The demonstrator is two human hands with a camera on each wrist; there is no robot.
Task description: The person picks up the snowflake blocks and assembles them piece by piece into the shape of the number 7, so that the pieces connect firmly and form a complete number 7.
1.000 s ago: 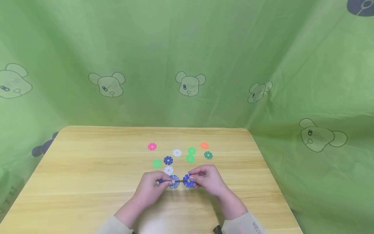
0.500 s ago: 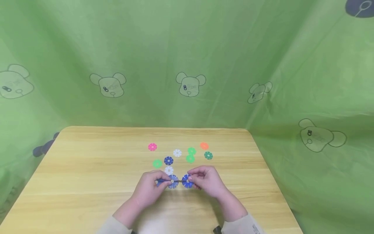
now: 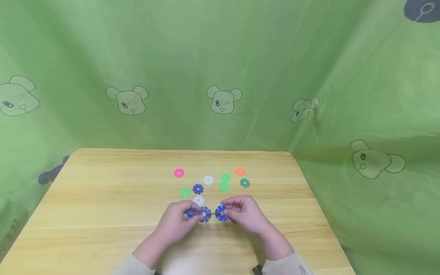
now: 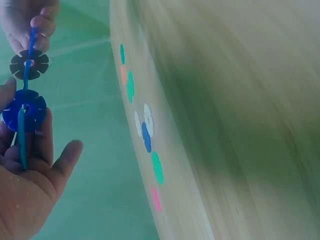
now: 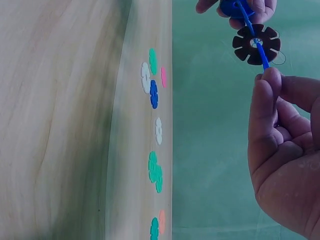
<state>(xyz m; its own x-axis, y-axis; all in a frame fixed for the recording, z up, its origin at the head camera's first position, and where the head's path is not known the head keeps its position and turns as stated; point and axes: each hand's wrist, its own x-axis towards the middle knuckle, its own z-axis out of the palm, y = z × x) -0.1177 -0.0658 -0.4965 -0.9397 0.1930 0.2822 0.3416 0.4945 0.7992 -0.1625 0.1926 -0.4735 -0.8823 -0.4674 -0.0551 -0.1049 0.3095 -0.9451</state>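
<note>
Between both hands, above the table, hangs a chain of slotted snowflake discs. My left hand (image 3: 177, 221) pinches its left part, by a blue disc (image 3: 206, 215); a teal-looking disc (image 4: 22, 142) shows edge-on against that palm in the left wrist view. My right hand (image 3: 247, 215) pinches the blue disc (image 3: 220, 214) at the other end between thumb and fingertip. A dark brown disc (image 5: 272, 47) stands crosswise between the blue ones, seen flat in the right wrist view. Fingers hide parts of the chain, so how deep the slots are pushed together is unclear.
Loose discs lie beyond the hands on the wooden table (image 3: 103, 198): pink (image 3: 179, 173), orange (image 3: 240, 172), dark green (image 3: 245, 183), blue (image 3: 198, 189), white (image 3: 198, 200) and several light green and white ones. A green curtain (image 3: 178, 126) surrounds the table.
Both hands stay nearly in place, still gripping the chain. The blue discs have turned slightly and the right fingertips have shifted a little on their disc. The loose discs have not moved.
</note>
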